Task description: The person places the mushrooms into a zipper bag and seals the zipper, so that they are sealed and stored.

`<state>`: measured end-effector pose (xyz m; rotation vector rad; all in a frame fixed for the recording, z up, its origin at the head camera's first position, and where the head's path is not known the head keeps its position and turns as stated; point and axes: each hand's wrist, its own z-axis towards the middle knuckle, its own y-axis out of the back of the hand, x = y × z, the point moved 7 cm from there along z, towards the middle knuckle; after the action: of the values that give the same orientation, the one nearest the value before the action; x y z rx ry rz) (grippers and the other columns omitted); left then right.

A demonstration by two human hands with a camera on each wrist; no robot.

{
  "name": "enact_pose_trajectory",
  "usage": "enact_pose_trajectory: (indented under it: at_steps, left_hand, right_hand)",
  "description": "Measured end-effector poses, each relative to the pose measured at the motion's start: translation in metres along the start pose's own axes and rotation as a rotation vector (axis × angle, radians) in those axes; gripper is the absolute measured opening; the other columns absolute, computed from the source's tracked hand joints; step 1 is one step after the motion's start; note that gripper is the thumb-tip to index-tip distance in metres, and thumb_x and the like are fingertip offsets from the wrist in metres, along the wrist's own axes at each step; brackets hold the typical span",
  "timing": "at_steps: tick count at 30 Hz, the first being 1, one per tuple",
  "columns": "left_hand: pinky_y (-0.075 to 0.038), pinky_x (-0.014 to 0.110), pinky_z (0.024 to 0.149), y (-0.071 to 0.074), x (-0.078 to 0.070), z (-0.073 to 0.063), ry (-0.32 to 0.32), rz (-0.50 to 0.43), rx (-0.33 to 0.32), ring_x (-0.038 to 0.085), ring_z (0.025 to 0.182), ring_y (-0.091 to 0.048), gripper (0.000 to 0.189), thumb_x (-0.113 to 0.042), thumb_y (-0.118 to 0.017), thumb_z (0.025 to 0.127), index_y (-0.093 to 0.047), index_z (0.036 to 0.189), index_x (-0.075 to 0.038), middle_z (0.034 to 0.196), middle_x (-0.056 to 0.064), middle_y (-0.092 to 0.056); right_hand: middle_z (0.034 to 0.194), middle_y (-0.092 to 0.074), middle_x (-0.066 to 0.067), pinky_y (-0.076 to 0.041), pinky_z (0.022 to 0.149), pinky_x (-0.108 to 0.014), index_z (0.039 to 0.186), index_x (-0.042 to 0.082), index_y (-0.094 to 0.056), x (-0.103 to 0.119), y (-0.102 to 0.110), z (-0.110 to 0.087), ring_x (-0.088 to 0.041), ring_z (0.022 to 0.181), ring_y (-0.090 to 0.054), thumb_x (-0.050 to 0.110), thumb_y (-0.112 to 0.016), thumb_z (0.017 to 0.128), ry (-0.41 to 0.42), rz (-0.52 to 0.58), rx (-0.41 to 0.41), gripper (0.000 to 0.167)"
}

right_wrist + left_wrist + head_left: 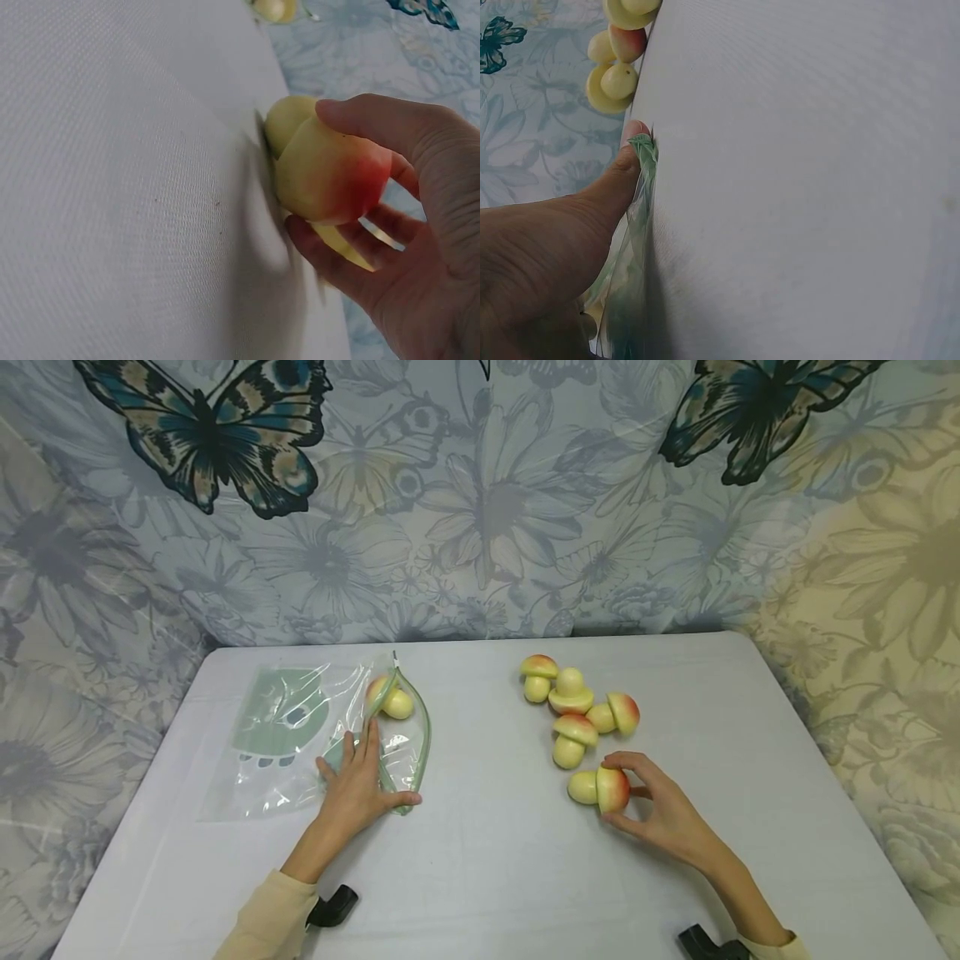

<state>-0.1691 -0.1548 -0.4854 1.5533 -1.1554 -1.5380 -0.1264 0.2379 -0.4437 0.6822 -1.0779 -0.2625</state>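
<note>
Between the thumb and fingers of my right hand is the red-and-yellow cap of a toy mushroom, its pale stem pointing left. The right wrist view shows that mushroom close against the table, with thumb and fingertips on opposite sides of the cap. My left hand rests on a clear zip bag with green trim, fingers extended and thumb spread along the edge of its mouth. Inside the bag's mouth lies another toy mushroom.
Several more toy mushrooms lie clustered just beyond my right hand. The bag carries a pale green print. A white table runs back to a wall with floral and butterfly patterns.
</note>
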Motion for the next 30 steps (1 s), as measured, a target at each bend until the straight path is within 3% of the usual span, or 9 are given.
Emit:
enact_pose_trajectory:
  at_steps: [7,16,23,30]
  left_hand:
    - [0.003,0.084,0.095,0.000,0.001,0.000,-0.007,-0.006,-0.014,0.051,0.144,-0.002,0.141,-0.062,-0.082,0.062,0.001,0.155,0.003,0.161,0.021,-0.008]
    - [0.003,0.084,0.095,-0.001,0.002,0.001,-0.012,-0.009,-0.015,0.052,0.144,-0.002,0.141,-0.063,-0.082,0.062,0.000,0.155,0.003,0.161,0.021,-0.008]
    - [0.002,0.085,0.094,0.001,0.001,0.000,-0.016,-0.017,-0.026,0.052,0.144,-0.003,0.140,-0.061,-0.083,0.061,-0.001,0.155,0.003,0.161,0.022,-0.009]
    - [0.003,0.084,0.095,0.001,0.001,0.000,-0.013,-0.019,-0.018,0.051,0.144,-0.002,0.139,-0.062,-0.082,0.062,-0.001,0.155,0.003,0.162,0.021,-0.007]
  right_hand:
    - [0.127,-0.057,-0.006,-0.055,0.075,-0.029,0.131,0.008,-0.054,0.003,0.002,0.003,-0.001,0.117,-0.049,0.001,-0.089,0.067,-0.039,0.045,-0.002,0.073]
    - [0.131,-0.054,-0.010,-0.053,0.082,-0.021,0.134,0.008,-0.052,0.009,0.004,0.010,-0.002,0.120,-0.048,0.003,-0.081,0.078,-0.201,0.243,0.002,0.063]
    - [0.136,-0.047,-0.016,-0.053,0.085,-0.023,0.136,0.000,-0.047,0.016,0.007,0.020,-0.006,0.119,-0.051,0.000,-0.076,0.083,-0.273,0.384,0.019,0.060]
    - [0.137,-0.047,-0.009,-0.054,0.084,-0.026,0.135,0.003,-0.048,0.018,0.004,0.030,-0.006,0.114,-0.056,0.001,-0.075,0.084,-0.297,0.405,0.030,0.058]
